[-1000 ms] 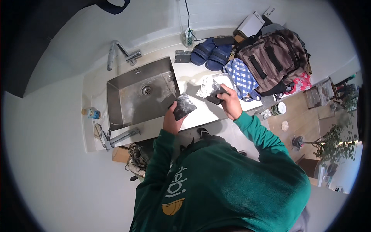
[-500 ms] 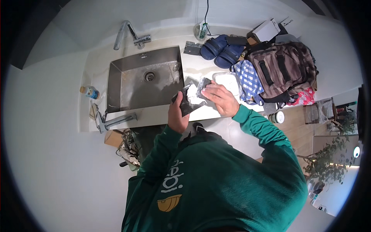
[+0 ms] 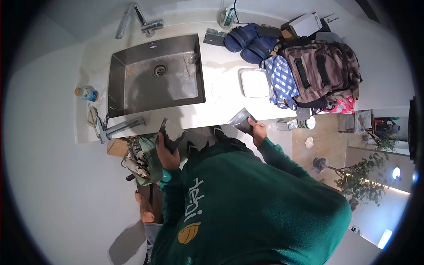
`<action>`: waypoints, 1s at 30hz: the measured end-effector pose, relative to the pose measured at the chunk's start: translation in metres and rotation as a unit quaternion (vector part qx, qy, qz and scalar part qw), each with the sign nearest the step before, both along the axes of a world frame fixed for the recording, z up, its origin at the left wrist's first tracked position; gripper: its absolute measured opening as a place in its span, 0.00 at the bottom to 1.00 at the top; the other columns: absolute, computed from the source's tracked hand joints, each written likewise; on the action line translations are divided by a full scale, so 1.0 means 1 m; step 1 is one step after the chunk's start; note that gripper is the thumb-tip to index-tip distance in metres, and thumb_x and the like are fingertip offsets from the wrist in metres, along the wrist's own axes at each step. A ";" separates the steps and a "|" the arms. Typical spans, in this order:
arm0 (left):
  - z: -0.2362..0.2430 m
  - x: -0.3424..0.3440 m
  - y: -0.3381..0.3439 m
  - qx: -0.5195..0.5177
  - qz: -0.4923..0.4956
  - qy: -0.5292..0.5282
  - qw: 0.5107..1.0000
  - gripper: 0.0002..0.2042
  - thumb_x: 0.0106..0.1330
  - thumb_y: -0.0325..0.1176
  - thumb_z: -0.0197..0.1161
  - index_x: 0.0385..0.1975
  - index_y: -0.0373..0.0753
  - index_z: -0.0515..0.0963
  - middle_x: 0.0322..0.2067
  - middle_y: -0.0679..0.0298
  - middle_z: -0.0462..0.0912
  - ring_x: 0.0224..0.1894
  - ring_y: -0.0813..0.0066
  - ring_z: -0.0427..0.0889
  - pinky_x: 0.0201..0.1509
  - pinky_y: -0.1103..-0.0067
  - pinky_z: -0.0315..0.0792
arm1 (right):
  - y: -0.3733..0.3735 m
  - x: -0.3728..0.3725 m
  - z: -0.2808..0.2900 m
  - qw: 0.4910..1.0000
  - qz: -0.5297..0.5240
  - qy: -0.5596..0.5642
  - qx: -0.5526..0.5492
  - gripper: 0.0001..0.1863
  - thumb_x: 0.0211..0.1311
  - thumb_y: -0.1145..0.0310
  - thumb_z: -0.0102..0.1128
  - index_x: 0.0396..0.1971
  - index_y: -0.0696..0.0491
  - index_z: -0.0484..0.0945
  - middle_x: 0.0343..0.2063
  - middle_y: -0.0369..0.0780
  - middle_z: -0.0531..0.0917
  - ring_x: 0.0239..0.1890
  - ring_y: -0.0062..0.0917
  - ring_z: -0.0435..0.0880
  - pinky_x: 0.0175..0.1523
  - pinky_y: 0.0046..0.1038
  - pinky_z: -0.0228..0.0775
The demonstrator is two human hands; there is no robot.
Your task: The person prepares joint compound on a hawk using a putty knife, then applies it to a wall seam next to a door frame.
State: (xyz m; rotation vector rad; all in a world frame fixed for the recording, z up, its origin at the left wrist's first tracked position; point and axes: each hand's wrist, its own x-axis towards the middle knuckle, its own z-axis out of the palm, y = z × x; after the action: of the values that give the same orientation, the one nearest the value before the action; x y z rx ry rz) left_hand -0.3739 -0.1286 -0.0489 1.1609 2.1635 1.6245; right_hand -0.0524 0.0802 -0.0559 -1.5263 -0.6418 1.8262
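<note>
"What are you seeing from your end?"

"I'm watching the head view. Left of the frame's middle, my left grip (image 3: 169,155) is clasping a dark plate (image 3: 172,142) carrying white paste (image 3: 175,130). Right of the middle, my right grip (image 3: 259,133) is pinching a second plate (image 3: 241,120), streaked grey, between thumb and fingers. The two plates are standing well apart."

"Which one is worrying you?"

"The loaded one. It's showing below the front edge of the bench (image 3: 221,86), so it's seemingly hanging over the floor. If that wrist is tipping, I'm expecting the paste to be sliding down, perhaps onto the shoes or the green bag (image 3: 151,164) at lower left."

"And the right side?"

"That plate is overlapping the bench edge in the frame; I'm not telling whether it's touching. If it's swinging low, it could be catching there and twisting loose, since only a corner is being held."

"Anything on the bench?"

"A clear tub (image 3: 241,83) of white stuff is sitting right of the sink (image 3: 157,95), just beside the checked cloth bag (image 3: 282,83). A careless elbow could be pushing that cloth into it."
</note>
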 end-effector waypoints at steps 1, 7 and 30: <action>-0.004 0.002 -0.006 0.044 0.028 -0.160 0.986 0.32 0.62 0.20 0.63 0.69 0.35 0.63 0.51 0.51 0.74 0.54 0.57 0.78 0.59 0.72 0.72 | -0.002 0.001 -0.010 1.000 -0.016 -0.015 0.010 0.09 0.66 0.67 0.65 0.39 0.57 0.81 0.32 0.33 0.85 0.31 0.20 0.84 0.38 0.25 0.77; -0.025 0.011 -0.031 -0.057 0.062 -0.128 0.988 0.34 0.61 0.16 0.61 0.70 0.37 0.63 0.54 0.55 0.73 0.57 0.61 0.76 0.62 0.73 0.70 | 0.017 -0.062 -0.026 0.961 0.014 -0.201 0.189 0.18 0.57 0.68 0.73 0.13 0.57 0.77 0.13 0.29 0.71 0.18 0.15 0.64 0.24 0.27 0.56; 0.080 -0.008 0.142 0.111 -0.160 -0.759 0.622 0.23 0.75 0.37 0.55 0.64 0.32 0.66 0.58 0.57 0.77 0.61 0.61 0.77 0.69 0.65 0.67 | 0.057 -0.092 0.162 0.736 0.263 -0.173 0.599 0.11 0.68 0.74 0.55 0.46 0.60 0.82 0.43 0.44 0.84 0.43 0.30 0.83 0.49 0.27 0.75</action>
State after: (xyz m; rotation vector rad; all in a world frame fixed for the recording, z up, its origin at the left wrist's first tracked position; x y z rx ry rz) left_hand -0.3822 0.0133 0.0316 -0.1018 0.5804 1.5939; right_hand -0.1444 0.1368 0.1058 -0.7387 -2.0819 0.9092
